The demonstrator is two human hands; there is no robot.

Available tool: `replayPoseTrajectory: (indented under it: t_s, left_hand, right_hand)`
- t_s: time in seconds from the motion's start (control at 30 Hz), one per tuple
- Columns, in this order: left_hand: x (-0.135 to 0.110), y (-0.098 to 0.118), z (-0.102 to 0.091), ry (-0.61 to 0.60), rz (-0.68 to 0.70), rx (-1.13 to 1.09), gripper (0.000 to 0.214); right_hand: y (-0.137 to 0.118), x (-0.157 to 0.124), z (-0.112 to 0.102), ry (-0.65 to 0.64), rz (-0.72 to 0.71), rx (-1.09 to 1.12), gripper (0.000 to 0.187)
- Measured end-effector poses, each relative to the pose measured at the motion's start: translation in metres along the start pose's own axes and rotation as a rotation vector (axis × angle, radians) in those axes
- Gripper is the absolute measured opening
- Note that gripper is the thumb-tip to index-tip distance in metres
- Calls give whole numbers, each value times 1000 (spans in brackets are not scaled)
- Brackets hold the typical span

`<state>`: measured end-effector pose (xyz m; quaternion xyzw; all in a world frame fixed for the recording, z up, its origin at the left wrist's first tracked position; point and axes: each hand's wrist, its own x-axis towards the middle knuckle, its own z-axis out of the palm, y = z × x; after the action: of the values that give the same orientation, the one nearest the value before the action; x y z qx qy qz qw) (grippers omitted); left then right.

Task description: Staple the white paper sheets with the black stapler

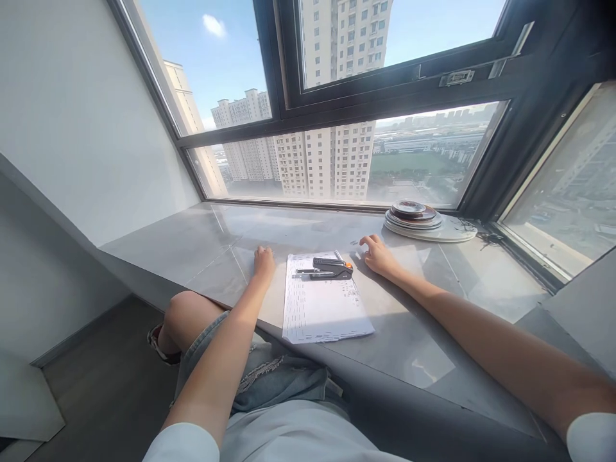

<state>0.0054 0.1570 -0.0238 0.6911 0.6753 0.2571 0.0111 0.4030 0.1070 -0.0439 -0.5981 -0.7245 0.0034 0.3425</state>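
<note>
A black stapler (332, 269) with an orange part lies on a stack of white paper (327, 311). Many short dark marks, which look like rows of staples, line the left and lower parts of the top sheet. To the left of the stack, my left hand (264, 262) rests on the sill as a loose fist; nothing shows in it. On the other side, my right hand (378, 255) lies with its fingers bent and somewhat apart, holding nothing visible. Small dark bits (355, 242), perhaps loose staples, lie just left of its fingertips. Neither hand touches the stapler.
The grey stone-look sill (206, 240) runs beneath a dark-framed window (317, 115). A pile of plates (412, 218) stands at the back right, near a small dark tangled item (489, 239). My knee (190, 314) is beside the sill's front edge.
</note>
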Motion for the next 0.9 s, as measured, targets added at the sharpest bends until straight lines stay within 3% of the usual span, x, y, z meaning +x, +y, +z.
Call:
replayPoseTrajectory:
  t_s: [0.17,0.23,0.33,0.4,0.47,0.6,0.9]
  left_hand:
    - [-18,7,-6,77,-29,-64,25]
    - [-27,12,-6,108,-62,-120,27]
    - [-44,21,-5,129,-64,-322,23]
    - [-56,27,-5,130,19,-445,20]
    - [-65,31,-5,100,160,-488,20]
    - [-73,33,-8,8,385,-490,25]
    - [-75,34,-14,-85,529,-501,29]
  right_hand:
    - [-43,-4,-4,110,-11,215,16]
    - [-70,-10,-2,140,-20,352,20]
    - [-103,-23,0,59,-202,395,28]
    - [-115,-30,1,-22,-335,343,28]
    - [-118,-34,2,-77,-403,297,27]
    - [-115,-36,4,-70,-393,263,24]
    - [-114,-37,6,-56,-385,256,23]
